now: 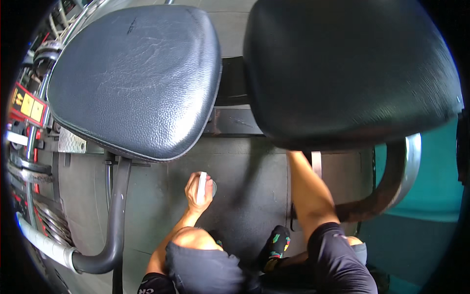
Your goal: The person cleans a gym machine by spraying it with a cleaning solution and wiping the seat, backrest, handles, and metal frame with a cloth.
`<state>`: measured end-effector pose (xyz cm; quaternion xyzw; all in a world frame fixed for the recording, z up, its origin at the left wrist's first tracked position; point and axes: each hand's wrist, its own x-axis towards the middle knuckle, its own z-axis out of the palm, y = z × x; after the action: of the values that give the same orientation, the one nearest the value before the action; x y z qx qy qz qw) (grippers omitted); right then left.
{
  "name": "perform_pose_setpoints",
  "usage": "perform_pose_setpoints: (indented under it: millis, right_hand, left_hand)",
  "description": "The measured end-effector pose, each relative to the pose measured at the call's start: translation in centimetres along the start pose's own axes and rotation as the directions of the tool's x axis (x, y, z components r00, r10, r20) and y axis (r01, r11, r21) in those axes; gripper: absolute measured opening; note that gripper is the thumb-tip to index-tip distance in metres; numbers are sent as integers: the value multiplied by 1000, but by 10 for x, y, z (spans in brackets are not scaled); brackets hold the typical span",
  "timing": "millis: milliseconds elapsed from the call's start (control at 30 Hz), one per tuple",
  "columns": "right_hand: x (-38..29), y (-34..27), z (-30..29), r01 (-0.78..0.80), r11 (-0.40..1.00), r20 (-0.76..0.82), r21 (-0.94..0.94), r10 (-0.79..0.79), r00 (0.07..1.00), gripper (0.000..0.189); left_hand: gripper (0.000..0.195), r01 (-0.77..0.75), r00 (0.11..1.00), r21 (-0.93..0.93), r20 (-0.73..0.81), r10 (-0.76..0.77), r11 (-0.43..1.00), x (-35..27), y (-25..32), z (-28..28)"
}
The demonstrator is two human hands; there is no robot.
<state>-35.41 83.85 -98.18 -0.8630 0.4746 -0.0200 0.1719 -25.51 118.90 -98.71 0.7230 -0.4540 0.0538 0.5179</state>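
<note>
Two large black padded cushions of a gym machine fill the upper view, the left one [139,81] wrinkled and shiny, the right one [345,73] nearer and darker. Below the left cushion, over the dark floor, my left hand [198,193] grips a thin white object [201,187] seen edge-on; its kind cannot be told. A small round greyish thing [214,188] shows just beside the fingers. My right forearm [310,187] reaches up beneath the right cushion, which hides the hand, so its grip is out of sight.
A curved grey tube with a white-wrapped handle [44,239] stands at the left, before racks holding weight plates [55,224]. Another curved metal frame [389,191] is at the right. A dark crossbar [235,121] joins the area between the cushions. My knees and a patterned sock [279,242] are below.
</note>
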Motion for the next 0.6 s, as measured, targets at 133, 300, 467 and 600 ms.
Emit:
perform_pose_setpoints:
  millis: [133, 300, 467, 600]
  right_hand:
    - [-30, -122, 75, 247, 969, 5, 24, -247, 969, 59]
    - [-38, -94, 93, 543, 831, -104, -124, -555, 825, 57]
    - [19, -5, 56, -255, 953, -64, 161, 268, 961, 47]
    - [-24, -112, 82, 289, 946, -53, -145, -299, 953, 52]
  left_hand:
    - [20, -101, 995, 73, 27, 100, 992, -5, -8, 7]
    - [26, -3, 1000, 71, 19, 2, 997, -14, -11, -4]
    - [29, -26, 997, 44, 76, 23, 999, -1, 0, 21]
    - [33, -4, 997, 53, 75, 0, 999, -10, -13, 9]
